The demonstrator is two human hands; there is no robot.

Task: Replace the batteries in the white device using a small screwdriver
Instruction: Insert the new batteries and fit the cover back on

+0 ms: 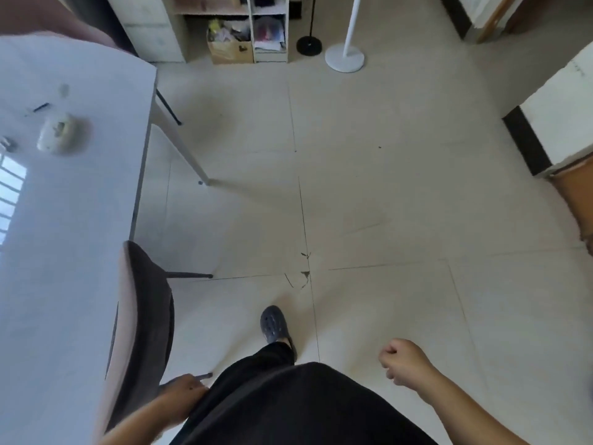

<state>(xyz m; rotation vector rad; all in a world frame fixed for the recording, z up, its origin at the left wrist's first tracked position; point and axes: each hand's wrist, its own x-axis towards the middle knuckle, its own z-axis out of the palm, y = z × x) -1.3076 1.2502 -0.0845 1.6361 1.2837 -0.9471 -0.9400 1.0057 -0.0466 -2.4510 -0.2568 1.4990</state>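
Over on the far left, the white device sits on the white table, blurred, a dark slim tool lying just beyond it. Person standing on the floor, well apart from it. Left hand hangs beside the chair, fingers loosely curled, empty. Right hand clenched, grasping nothing visible. Whether batteries are swapped, cannot tell.

Black top, black trousers, dark perforated clog
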